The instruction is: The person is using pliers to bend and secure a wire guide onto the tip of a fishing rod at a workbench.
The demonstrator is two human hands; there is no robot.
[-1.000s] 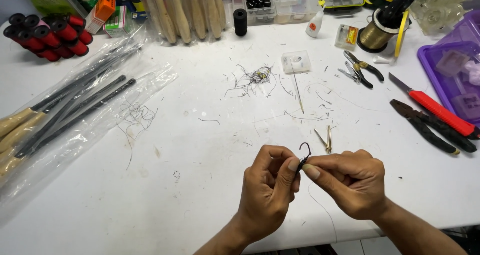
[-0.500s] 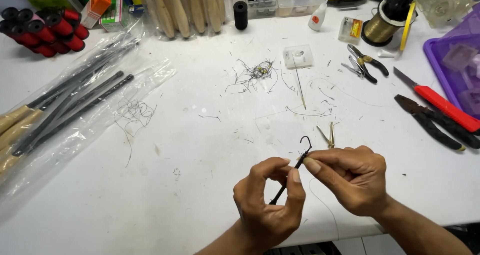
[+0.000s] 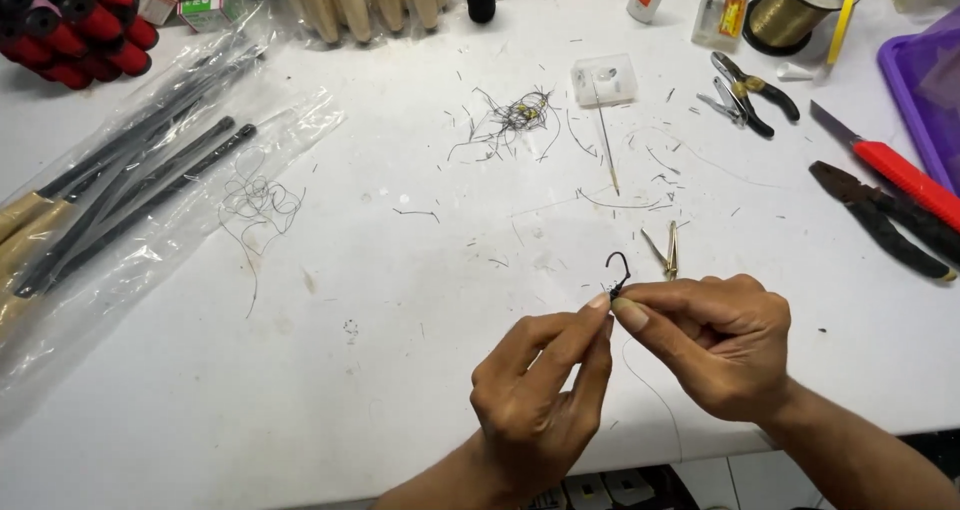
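1. Head view: a small black hook (image 3: 618, 268) is pinched between the thumb and forefinger of the right hand (image 3: 715, 345), its curved end standing up just above the fingertips.
2. The left hand (image 3: 540, 400) is closed to a fine pinch at the base of the hook, fingertip to fingertip with the right.
3. Half a second ago a dark shaft could be seen slanting down below the left thumb; it is now hidden behind the fingers, and both hands have been raised slightly.
4. A thin line (image 3: 655, 395) is seen curving down from the pinch across the white table (image 3: 400, 390).
5. Just beyond the hook a small pair of brass snips (image 3: 668, 252) is laid, touching nothing.
6. Further out, thread clippings (image 3: 515, 120), a long needle (image 3: 606, 148), and black pliers (image 3: 880, 218) beside a red-handled knife (image 3: 895, 170) are scattered.
7. Bagged dark rods (image 3: 130, 185) are kept well apart on the left.
8. Nothing is placed between the hands and the table edge.
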